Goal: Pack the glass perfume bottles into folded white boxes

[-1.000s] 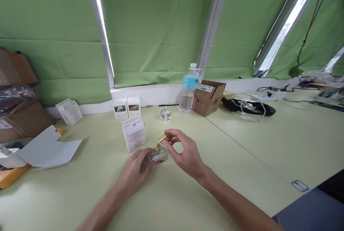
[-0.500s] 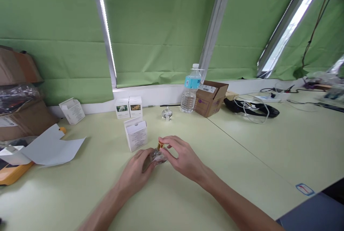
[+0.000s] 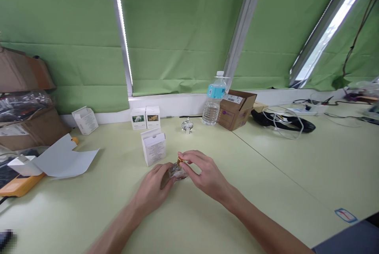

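Near the middle of the table, a small clear glass bottle (image 3: 178, 172) stands between my hands. My left hand (image 3: 155, 187) wraps round its left side, thumb in front and fingers behind. A gold cap (image 3: 180, 160) sits at the bottle's top, pinched between the thumb and fingers of my right hand (image 3: 204, 173). Whether the cap touches the neck is too small to tell. Just behind, to the left, an opened white box (image 3: 154, 148) stands upright. Farther back is a clear glass piece (image 3: 187, 126).
Two small white boxes (image 3: 145, 118), a water bottle (image 3: 213, 100) and a cardboard box (image 3: 235, 110) stand along the wall. A black strap with white cable (image 3: 284, 122) lies right. Paper (image 3: 66, 159), another white box (image 3: 85, 120) and an orange device (image 3: 20, 185) are left.
The whole view has shifted, so things appear slightly farther right. My hands keep their holds on the glass bottle and gold cap; the cap looks slightly lower and more covered by my right fingers.
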The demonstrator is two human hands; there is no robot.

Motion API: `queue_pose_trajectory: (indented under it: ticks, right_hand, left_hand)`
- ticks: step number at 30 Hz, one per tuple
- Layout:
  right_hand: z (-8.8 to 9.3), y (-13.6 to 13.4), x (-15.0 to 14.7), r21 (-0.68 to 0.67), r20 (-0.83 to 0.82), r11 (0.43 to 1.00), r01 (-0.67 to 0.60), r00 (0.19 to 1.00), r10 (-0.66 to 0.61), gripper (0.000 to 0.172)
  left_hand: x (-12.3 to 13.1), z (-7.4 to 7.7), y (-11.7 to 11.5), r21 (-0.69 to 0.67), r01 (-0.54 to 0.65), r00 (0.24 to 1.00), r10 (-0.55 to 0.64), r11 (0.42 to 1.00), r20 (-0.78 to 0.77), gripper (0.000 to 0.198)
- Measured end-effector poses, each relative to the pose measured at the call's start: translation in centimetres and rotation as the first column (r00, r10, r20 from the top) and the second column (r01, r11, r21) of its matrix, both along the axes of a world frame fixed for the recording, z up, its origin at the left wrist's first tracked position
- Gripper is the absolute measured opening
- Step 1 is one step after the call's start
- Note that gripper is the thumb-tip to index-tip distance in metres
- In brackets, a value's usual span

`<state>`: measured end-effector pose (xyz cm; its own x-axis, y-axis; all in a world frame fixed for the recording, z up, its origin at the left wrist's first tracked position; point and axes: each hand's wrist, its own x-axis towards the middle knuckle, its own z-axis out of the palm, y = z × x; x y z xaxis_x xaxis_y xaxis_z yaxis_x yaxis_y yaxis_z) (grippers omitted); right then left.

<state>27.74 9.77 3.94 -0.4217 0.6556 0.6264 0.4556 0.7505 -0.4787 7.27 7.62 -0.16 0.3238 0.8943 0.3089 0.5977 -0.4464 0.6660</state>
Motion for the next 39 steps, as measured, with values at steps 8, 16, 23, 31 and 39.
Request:
queue_pose_trajectory:
  ticks: [8,16,23,31,39]
  right_hand:
    - [0.5,-0.3,-0.3,-0.059,-0.006,0.998,0.003,1.0,-0.004,0.014]
    - [0.4,-0.5,-0.2,-0.141,0.013,0.989,0.031,0.999,-0.029,0.013]
    - [0.2,-0.7,0.1,-0.224,0.186,0.965,0.132,0.978,-0.091,0.048]
    - [-0.1,0.1,0.5,-0.237,0.329,0.966,0.106,0.944,-0.023,0.016]
    - [0.0,0.3,0.3,-0.305,0.352,0.942,0.142,0.936,-0.027,0.027]
  left_hand:
    - [0.0,-0.1,0.0,0.007,-0.002,1.0,0.002,1.0,0.014,0.028]
    - [0.1,0.3,-0.1,0.009,-0.004,1.0,0.004,1.0,0.002,0.027]
    - [0.2,0.7,-0.3,0.024,-0.012,1.0,0.012,1.0,-0.016,0.022]
    - [-0.3,0.4,-0.1,0.175,-0.026,0.996,0.04,0.984,-0.077,0.037]
    - [-4.5,5.4,-0.7,0.445,-0.241,0.891,0.378,0.863,-0.25,0.028]
